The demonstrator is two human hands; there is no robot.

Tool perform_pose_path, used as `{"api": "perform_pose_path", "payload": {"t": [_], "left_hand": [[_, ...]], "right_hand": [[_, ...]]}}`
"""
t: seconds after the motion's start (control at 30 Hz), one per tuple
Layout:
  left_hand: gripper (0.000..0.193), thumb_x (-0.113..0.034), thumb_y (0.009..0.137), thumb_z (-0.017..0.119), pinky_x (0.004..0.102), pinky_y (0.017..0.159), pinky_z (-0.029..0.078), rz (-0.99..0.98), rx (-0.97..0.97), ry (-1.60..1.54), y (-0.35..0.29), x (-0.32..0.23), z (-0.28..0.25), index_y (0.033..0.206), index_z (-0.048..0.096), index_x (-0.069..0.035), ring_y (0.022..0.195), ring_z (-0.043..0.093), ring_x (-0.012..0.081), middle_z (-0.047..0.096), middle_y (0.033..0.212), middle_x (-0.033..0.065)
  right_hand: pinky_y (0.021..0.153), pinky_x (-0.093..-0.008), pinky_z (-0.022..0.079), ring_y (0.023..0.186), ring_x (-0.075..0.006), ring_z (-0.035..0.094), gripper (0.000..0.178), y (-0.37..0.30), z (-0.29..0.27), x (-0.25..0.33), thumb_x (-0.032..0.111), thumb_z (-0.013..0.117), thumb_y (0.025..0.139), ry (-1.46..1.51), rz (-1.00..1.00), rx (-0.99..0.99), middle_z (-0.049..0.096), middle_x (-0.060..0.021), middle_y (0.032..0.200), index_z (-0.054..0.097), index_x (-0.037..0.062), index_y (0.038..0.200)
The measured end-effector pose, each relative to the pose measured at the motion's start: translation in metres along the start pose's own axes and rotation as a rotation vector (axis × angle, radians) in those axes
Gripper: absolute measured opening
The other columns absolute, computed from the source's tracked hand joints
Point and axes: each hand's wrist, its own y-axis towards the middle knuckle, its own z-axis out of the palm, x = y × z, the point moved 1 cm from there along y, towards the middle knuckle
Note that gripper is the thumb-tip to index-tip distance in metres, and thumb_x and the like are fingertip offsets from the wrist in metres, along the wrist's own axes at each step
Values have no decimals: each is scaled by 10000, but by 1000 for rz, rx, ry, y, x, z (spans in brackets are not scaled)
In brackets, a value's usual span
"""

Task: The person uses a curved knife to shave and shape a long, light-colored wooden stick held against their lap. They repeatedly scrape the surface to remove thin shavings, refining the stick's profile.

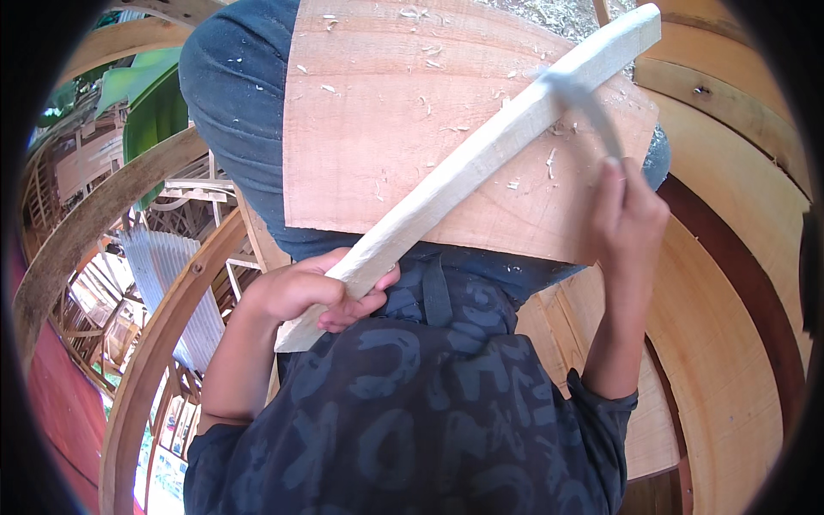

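A long pale wooden bar (463, 184) runs slantwise from my waist up to the far right. My left hand (322, 292) wraps round its near end, thumb on top and fingers beneath. My right hand (631, 210) is closed on a knife (592, 112) whose curved grey blade is smeared by motion. The blade's tip end lies against or just over the bar's upper part; I cannot tell which. Its handle is mostly hidden in my fist. Under the bar, a flat reddish wooden board (369, 129) rests across my lap, scattered with small wood shavings.
Curved wooden ribs and planks (730, 283) surround me on the right. Another curved timber (163, 360) stands at my left. Beyond it are a corrugated sheet (167, 283), green leaves (154, 112) and stacked wood scraps. More shavings (549, 13) lie on the ground past the board.
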Motion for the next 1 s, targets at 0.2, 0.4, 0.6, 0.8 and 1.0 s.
{"api": "perform_pose_path", "payload": {"t": [0.2,0.4,0.6,0.8,1.0], "left_hand": [[398,-59,631,502,205,431,308,-31,57,-35,3,2,-5,1021,423,-39,465,376,41,427,688,-6],[434,-67,653,508,218,450,342,21,-10,70,0,1,-4,1079,438,-23,496,398,55,438,702,3],[428,-83,669,510,226,447,352,37,-71,185,0,1,-1,1087,442,-19,537,423,67,445,718,21],[416,-89,678,513,217,437,349,9,-66,221,-5,-1,0,1082,439,-19,550,436,66,459,733,29],[383,-69,701,533,220,460,359,24,-155,346,-3,-12,7,1073,449,-33,563,428,73,470,769,21]], "right_hand": [[511,-370,411,516,-308,517,218,-15,-21,-7,173,551,960,1,-64,17,485,-164,594,578,-4,836],[483,-390,422,523,-303,571,290,-24,9,24,274,650,904,17,-238,134,540,-113,601,529,60,750],[477,-375,416,507,-294,557,273,7,-11,-18,275,634,915,-73,8,-28,542,-134,614,555,51,781],[486,-382,422,509,-304,557,253,-18,-24,-17,250,626,918,-28,-107,32,539,-156,616,557,41,793],[504,-385,422,526,-332,546,275,-15,0,11,220,567,950,-77,-233,92,500,-176,606,518,16,772]]}}
